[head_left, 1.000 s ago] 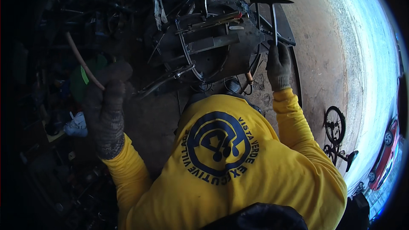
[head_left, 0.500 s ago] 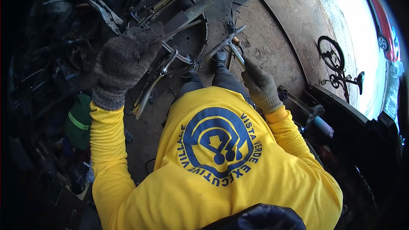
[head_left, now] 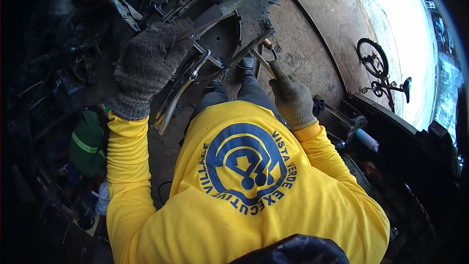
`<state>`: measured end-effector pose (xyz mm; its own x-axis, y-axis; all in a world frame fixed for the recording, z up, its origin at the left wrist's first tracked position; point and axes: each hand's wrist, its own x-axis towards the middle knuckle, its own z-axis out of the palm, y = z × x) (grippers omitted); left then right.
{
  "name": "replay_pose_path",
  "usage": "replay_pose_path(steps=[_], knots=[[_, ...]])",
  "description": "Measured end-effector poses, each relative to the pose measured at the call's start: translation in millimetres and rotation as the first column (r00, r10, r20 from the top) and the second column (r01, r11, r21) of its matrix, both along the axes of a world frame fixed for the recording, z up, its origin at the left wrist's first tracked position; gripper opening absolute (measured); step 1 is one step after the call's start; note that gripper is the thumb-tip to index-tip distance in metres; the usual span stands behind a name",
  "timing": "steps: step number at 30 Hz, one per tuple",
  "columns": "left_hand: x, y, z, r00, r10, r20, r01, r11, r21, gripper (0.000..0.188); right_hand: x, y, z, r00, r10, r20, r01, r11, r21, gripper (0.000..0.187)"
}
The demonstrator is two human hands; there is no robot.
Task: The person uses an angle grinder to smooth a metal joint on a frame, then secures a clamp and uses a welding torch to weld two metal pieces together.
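The gloved left hand (head_left: 154,56) is closed around a rod (head_left: 212,23) that reaches over the bench (head_left: 255,5). The gloved right hand (head_left: 293,97) grips the hammer (head_left: 250,49) by its handle, its head at the bench's near edge; contact is unclear. Pliers (head_left: 122,10) lie left of the bench, a bicycle (head_left: 386,76) well right.

The gloved left hand (head_left: 149,66) is curled in a fist, held forward on a nearly straight left forearm (head_left: 128,159). The gloved right hand (head_left: 294,101) grips with one digit stretched forward, its right forearm (head_left: 326,149) slanting inward.
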<state>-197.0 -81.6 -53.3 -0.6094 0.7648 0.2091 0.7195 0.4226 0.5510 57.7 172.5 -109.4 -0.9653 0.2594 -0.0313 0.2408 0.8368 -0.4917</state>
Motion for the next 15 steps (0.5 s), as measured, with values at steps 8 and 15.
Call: replay_pose_path(steps=[8,15], knots=[[-1.5,1.2,-2.3,1.000,-0.017,-0.010,0.017,0.999,0.027,0.027,-4.4,-3.6,0.7,0.999,-0.044,0.017,0.043,0.997,0.059,0.053],[-0.5,-0.3,-3.0,1.000,-0.012,0.001,0.012,0.999,0.031,0.028,-10.6,-4.5,5.2,0.997,-0.009,0.071,0.005,0.999,0.052,0.055]])
